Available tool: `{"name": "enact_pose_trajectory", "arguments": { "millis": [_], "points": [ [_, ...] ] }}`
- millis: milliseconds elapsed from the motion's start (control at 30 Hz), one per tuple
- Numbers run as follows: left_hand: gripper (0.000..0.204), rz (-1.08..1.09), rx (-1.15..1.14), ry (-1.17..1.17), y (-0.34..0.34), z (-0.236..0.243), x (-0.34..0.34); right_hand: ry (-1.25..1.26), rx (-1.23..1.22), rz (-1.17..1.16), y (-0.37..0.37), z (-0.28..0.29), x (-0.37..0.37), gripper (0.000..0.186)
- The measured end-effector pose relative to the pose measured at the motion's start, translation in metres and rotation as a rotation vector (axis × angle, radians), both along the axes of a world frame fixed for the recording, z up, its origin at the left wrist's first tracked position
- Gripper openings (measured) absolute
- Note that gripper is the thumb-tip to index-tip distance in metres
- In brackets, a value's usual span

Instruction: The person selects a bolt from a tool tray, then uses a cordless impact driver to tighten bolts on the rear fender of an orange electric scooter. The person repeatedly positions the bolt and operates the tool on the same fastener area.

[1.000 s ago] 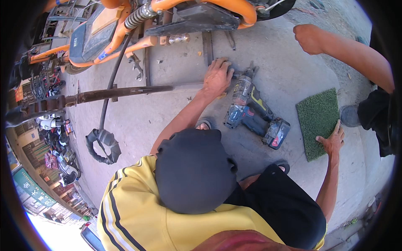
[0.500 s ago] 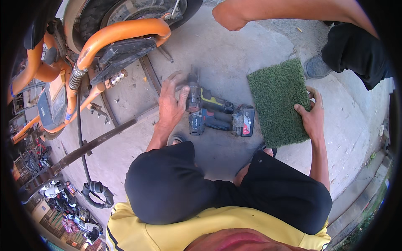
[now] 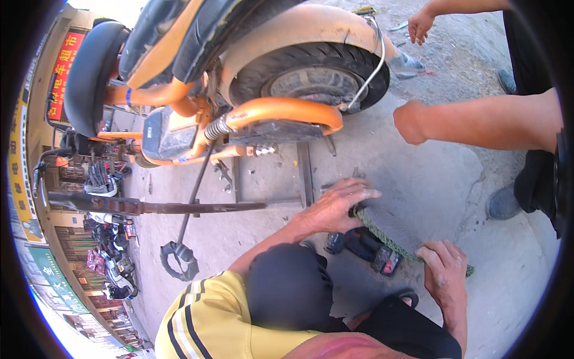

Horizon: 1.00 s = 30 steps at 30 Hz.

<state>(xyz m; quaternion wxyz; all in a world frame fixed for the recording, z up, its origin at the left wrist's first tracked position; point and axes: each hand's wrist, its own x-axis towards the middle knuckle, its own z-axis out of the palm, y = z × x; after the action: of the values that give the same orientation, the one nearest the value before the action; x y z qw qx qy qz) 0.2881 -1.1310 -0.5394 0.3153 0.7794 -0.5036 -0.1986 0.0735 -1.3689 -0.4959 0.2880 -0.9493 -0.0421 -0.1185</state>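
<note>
A piece of green artificial turf (image 3: 385, 238) is tilted up between my hands, its green edge toward me and a dark grey backing showing beyond. My left hand (image 3: 341, 206) is closed on its left corner. My right hand (image 3: 445, 268) grips the near edge toward the right end, fingers bent over it. Below the turf, cordless power tools (image 3: 363, 242) lie on the concrete, partly hidden by it; a battery pack (image 3: 385, 262) with a red patch shows beside them.
An orange electric scooter (image 3: 287, 113) with a dusty wheel stands ahead to the left. A metal bar (image 3: 203, 208) and a black hose coil (image 3: 179, 261) are at left. Another person's forearm (image 3: 478, 124) and shoe (image 3: 503, 202) are at right; a further hand (image 3: 421, 26) shows beyond.
The turf has gone from lying flat, green side up, to tilted with its backing showing. My left hand has left the tools and taken its corner. The view has swung left and up.
</note>
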Motion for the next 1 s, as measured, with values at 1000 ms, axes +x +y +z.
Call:
{"name": "enact_pose_trajectory", "arguments": {
  "millis": [1000],
  "points": [
    [0.043,0.116,0.141,-0.021,0.078,0.281,-0.107,0.482,0.284,-0.326,0.072,0.216,-0.036,0.038]
  ]
}}
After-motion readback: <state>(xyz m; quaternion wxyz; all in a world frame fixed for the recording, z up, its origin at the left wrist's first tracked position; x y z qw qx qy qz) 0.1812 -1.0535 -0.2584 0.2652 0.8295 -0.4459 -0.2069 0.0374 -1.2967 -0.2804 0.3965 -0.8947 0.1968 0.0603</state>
